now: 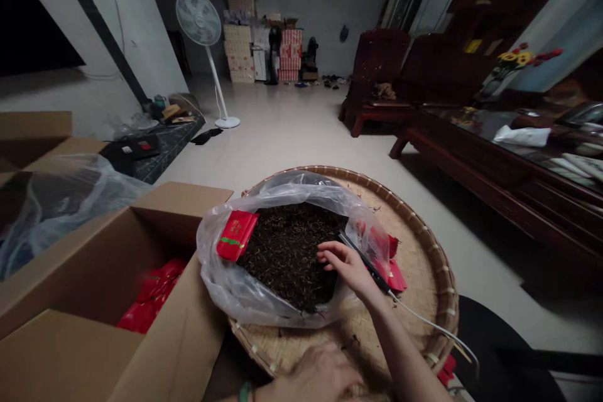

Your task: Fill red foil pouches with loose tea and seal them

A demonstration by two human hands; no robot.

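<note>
A clear plastic bag (221,289) lies open on a round woven bamboo tray (419,245), full of dark, thin dried leaves (292,251) that look like loose tea. My right hand (346,264) hovers over the right side of the leaves, its fingers loosely bent and apart, with nothing visible in them. Low in the view, my left hand (323,370) is over the near part of the tray; motion blurs its fingers. A green bracelet (245,392) circles that wrist. Red packets (237,235) rest on the bag's left edge. Beside my right hand is a slim dark device (377,276) with a white cable.
To the left, an open cardboard box (183,320) holds red packets (153,295). More red packets (396,276) lie on the tray's right side. A black round stool (490,339) stands at the right. Beyond are a white fan (198,19) and dark wooden furniture (452,151).
</note>
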